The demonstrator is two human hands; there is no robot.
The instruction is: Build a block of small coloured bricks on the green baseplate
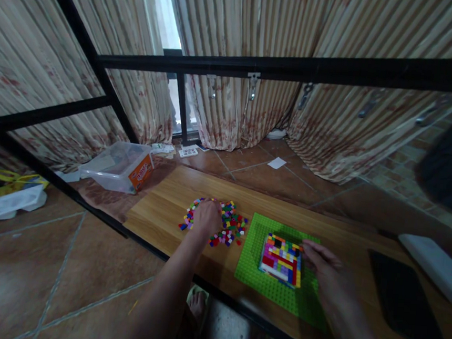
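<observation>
The left hand [207, 216] rests curled on the brick pile [229, 225]; its grip is hidden. The right hand [323, 262], fingers together, touches the mosaic [281, 259] on the green baseplate [253, 261].

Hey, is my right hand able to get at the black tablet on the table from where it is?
Probably yes. The right hand rests at the colourful brick build, and the black tablet lies just to its right on the wooden table, nothing lying between them.

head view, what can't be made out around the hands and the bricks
- Left hand: it covers part of the loose brick pile, so whether its grip holds a brick is hidden.
- Right hand: fingertips at the edge of the brick block on the green baseplate; too small to tell whether they pinch anything.
- Dark flat object: blurred, unidentifiable.
</observation>
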